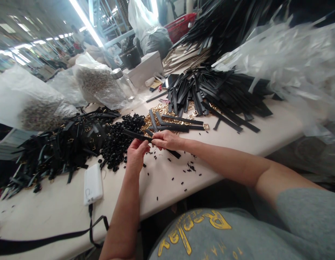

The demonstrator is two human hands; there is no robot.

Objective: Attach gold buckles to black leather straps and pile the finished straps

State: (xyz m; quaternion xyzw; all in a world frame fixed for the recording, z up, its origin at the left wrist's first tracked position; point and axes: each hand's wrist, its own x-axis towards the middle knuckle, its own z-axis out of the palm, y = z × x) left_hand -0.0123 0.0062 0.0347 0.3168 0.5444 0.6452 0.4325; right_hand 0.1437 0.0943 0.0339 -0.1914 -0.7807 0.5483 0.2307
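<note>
A flat black strap (134, 134) lies across both my hands, low over the table. My left hand (137, 151) pinches it from below with thumb and fingers. Close beside it, my right hand (168, 140) is closed on the same strap; its fingers hide whatever is between them. Just beyond are gold buckles (159, 112) in a heap, with loose black straps on top, one ending in a gold buckle (206, 126). A pile of small black loops (115, 144) sits left of my left hand. Tiny black scraps (191, 168) are scattered near my right forearm.
Black straps (191, 90) are heaped at the back right, near clear plastic (289, 61). Straps with buckles (75, 144) form another pile at left. A white power bank (93, 184) with a cable lies near the front. Behind stand a glass jar (125, 86) and filled plastic bags (94, 79).
</note>
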